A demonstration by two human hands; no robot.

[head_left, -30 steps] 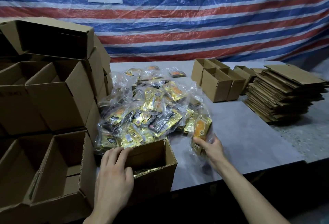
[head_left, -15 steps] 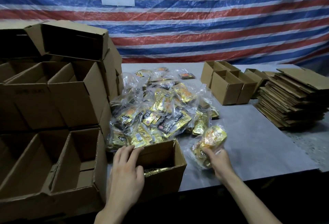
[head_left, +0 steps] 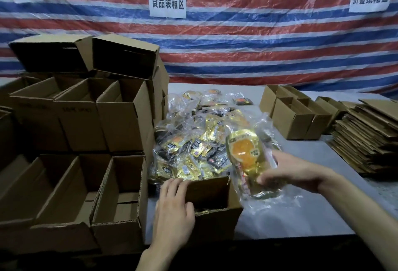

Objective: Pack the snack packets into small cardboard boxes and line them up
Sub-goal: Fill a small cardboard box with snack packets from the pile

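A small open cardboard box [head_left: 217, 221] stands at the table's front edge, with something gold glinting inside it. My left hand [head_left: 174, 206] rests on its left rim, fingers curled over the edge. My right hand [head_left: 288, 171] holds a clear bag of gold and orange snack packets [head_left: 245, 156] in the air, just right of the box and above its right wall. Behind the box lies a big heap of snack packets in clear plastic [head_left: 202, 139].
Open empty boxes [head_left: 120, 195] are stacked in tiers on the left. More small boxes [head_left: 295, 118] stand at the back right beside a pile of flat folded cartons [head_left: 366, 139]. A striped tarp with paper signs hangs behind the grey table [head_left: 301, 212].
My right hand has lifted the bag of packets off the table and carried it left toward the box. The left hand has stayed on the box rim. The camera has tilted up and left.
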